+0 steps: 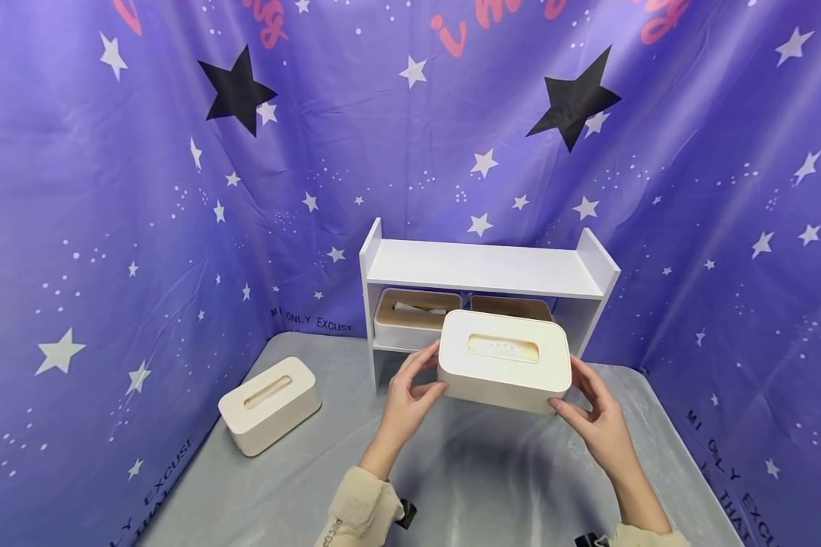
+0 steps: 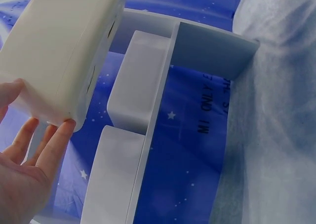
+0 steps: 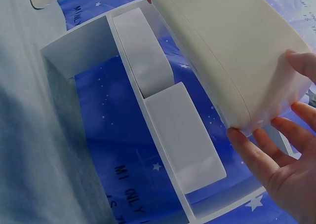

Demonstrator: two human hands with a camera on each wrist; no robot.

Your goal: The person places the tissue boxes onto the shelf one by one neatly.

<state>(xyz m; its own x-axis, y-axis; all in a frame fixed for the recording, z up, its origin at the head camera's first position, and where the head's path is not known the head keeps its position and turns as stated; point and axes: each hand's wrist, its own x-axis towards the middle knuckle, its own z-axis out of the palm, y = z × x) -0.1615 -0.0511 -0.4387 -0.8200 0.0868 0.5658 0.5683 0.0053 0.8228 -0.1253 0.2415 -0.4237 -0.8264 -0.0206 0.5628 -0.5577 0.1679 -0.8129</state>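
Note:
Between my two hands a white tissue box is held up in front of the shelf, its oval slot facing upward. My left hand grips its left end with thumb and fingers, and my right hand grips the right end. Behind it, on the middle board of the white shelf, sit two tissue boxes with brown tops: the left one shows tissue in its slot, while the right one is mostly hidden by the held box. Both wrist views show fingertips against the held box at its ends.
Another white tissue box lies to the left on the grey cloth-covered table. The shelf's top board is bordered by raised side panels. A purple star-patterned curtain surrounds the table at the back and sides.

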